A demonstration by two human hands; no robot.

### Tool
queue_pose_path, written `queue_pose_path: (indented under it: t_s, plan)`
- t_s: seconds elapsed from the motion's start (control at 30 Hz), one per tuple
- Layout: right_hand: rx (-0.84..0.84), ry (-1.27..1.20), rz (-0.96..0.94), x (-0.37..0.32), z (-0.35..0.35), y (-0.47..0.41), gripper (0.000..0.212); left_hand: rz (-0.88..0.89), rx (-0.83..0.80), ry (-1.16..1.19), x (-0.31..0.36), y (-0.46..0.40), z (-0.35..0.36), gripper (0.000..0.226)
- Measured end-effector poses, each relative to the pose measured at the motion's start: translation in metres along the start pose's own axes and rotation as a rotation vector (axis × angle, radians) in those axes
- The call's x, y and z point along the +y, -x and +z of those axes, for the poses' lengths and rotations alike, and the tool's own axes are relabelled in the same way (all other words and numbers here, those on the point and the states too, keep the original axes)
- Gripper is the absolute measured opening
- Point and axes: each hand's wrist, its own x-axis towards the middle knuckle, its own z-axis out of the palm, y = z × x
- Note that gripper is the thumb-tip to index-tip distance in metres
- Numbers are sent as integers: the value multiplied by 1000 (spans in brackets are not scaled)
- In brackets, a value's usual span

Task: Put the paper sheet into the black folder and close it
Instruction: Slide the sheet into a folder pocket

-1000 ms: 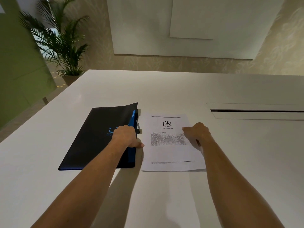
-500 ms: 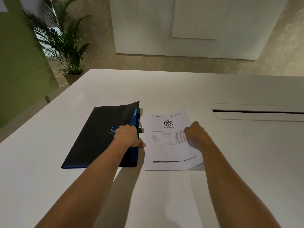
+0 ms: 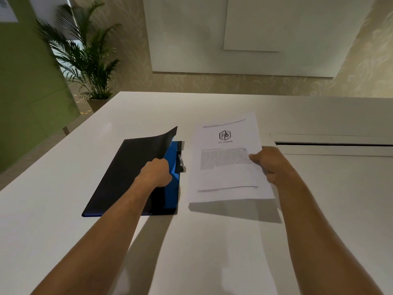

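Note:
The black folder (image 3: 125, 171) lies on the white table (image 3: 63, 220), left of centre. My left hand (image 3: 156, 172) grips the right edge of its front cover, which is raised and curled so the blue inside (image 3: 173, 165) and a metal clip (image 3: 180, 161) show. To the right, the printed paper sheet (image 3: 225, 162) hangs above the table, casting a shadow below it. My right hand (image 3: 269, 163) pinches the sheet at its right edge.
A long recessed slot (image 3: 333, 143) runs across the table at the right. A potted palm (image 3: 85, 60) stands on the floor beyond the table's far left corner, beside a green wall panel (image 3: 27, 92).
My right hand has lifted the paper sheet off the table. My left hand has raised the folder's front cover further, showing more of the blue inside.

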Motion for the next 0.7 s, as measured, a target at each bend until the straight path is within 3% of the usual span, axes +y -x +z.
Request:
queue_pose_path:
  t_s: [0.2, 0.33, 0.43, 0.57, 0.7]
  plan:
    - [-15, -165, -163, -27, 12, 15, 27, -14, 58, 116, 4, 1, -1, 30]
    - [-4, -85, -252, -23, 30, 22, 26, -11, 32, 158, 8, 6, -10, 13]
    - [0, -61, -252, -14, 38, 25, 25, -14, 31, 187, 7, 7, -13, 30]
    - [2, -35, -265, -12, 51, 32, 26, -8, 41, 215, 15, 11, -20, 30]
    - [-10, 94, -296, -17, 66, 41, 18, 18, 69, 224, 30, 13, -24, 13]
